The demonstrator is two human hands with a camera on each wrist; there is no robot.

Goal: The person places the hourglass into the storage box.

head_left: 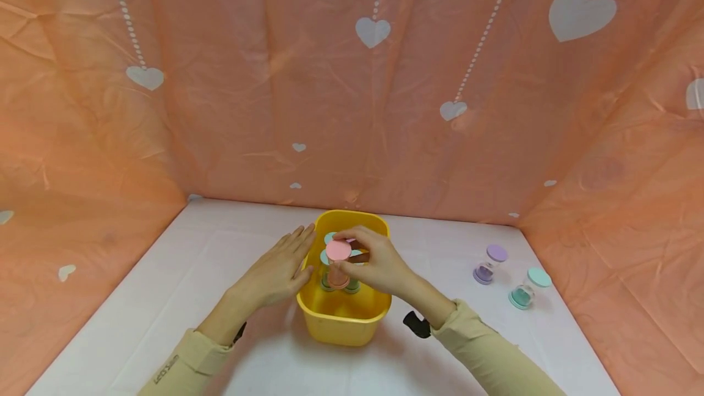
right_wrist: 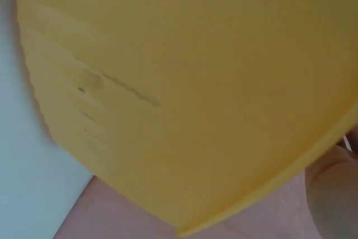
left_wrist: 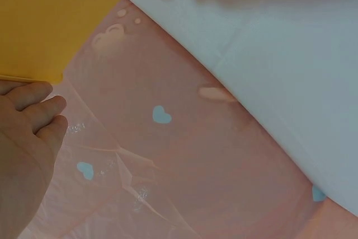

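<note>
You have the pink hourglass (head_left: 338,250) inside the mouth of the yellow bin (head_left: 343,326), its round cap facing up. Your right hand (head_left: 382,261) grasps it from the right, thumb on the near side and fingers on the far side, close to the cap. Whether its base touches the bin floor, you cannot tell from here.

Around it in the bin stand at least three pale-capped hourglasses (head_left: 326,256), partly hidden by the pink one and by your fingers. Your left hand (head_left: 280,267) is unclenched and grasps nothing: its fingers lie extended at the bin's left rim, with the thumb apart from them, nearer you. The left wrist view shows those fingertips right at the bin's edge.

The bin stands lengthwise on the white tabletop (head_left: 220,249), about midway between the left and right edges, its far end near the far edge. Well to its right, the purple hourglass (head_left: 489,264) stands toward the far right corner. The teal hourglass (head_left: 529,288) is just beside it, nearer you and closer to the right edge.

Beyond the tabletop's far edge hangs an orange-pink curtain (head_left: 330,109) printed with pale hearts.
</note>
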